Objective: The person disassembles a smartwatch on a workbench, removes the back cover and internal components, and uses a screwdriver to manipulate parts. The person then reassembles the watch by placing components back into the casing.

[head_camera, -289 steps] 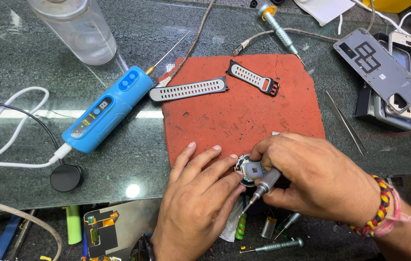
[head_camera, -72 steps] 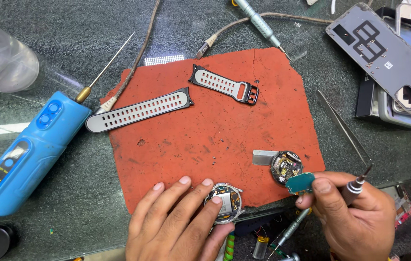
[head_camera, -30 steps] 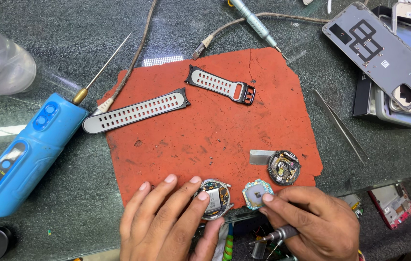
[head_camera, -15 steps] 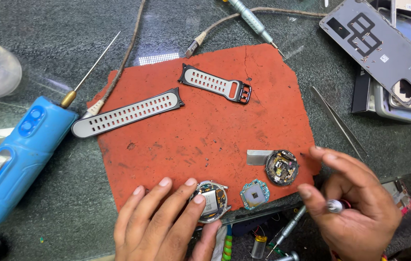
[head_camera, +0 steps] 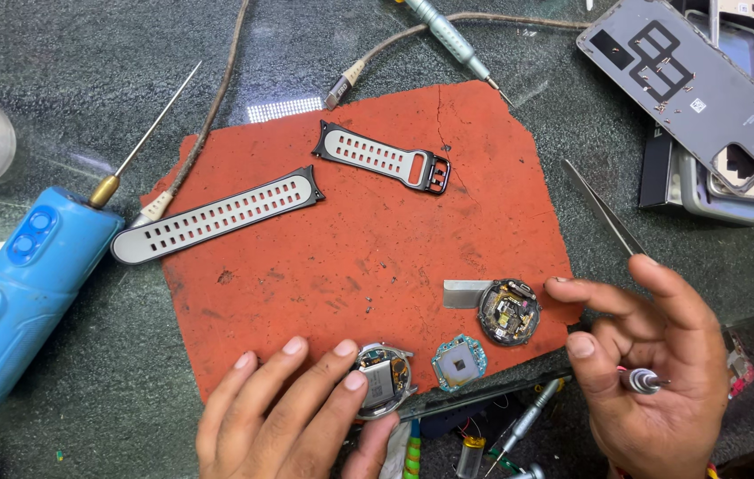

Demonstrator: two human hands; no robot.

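Opened smartwatch case (head_camera: 383, 380) at the near edge of the red mat (head_camera: 306, 293), pinned flat under the fingertips of the left hand (head_camera: 293, 417), battery side up. Just right of it, lying free, a small round circuit board (head_camera: 459, 362); farther right, a second round module (head_camera: 508, 311) touching a grey tab. Right hand (head_camera: 652, 372) loosely curled around a small screwdriver (head_camera: 641, 381), thumb and forefinger spread, near that module. Strap halves (head_camera: 217, 215) already off, lying far on the mat. Disassembly judged well advanced: board out, battery not yet lifted.
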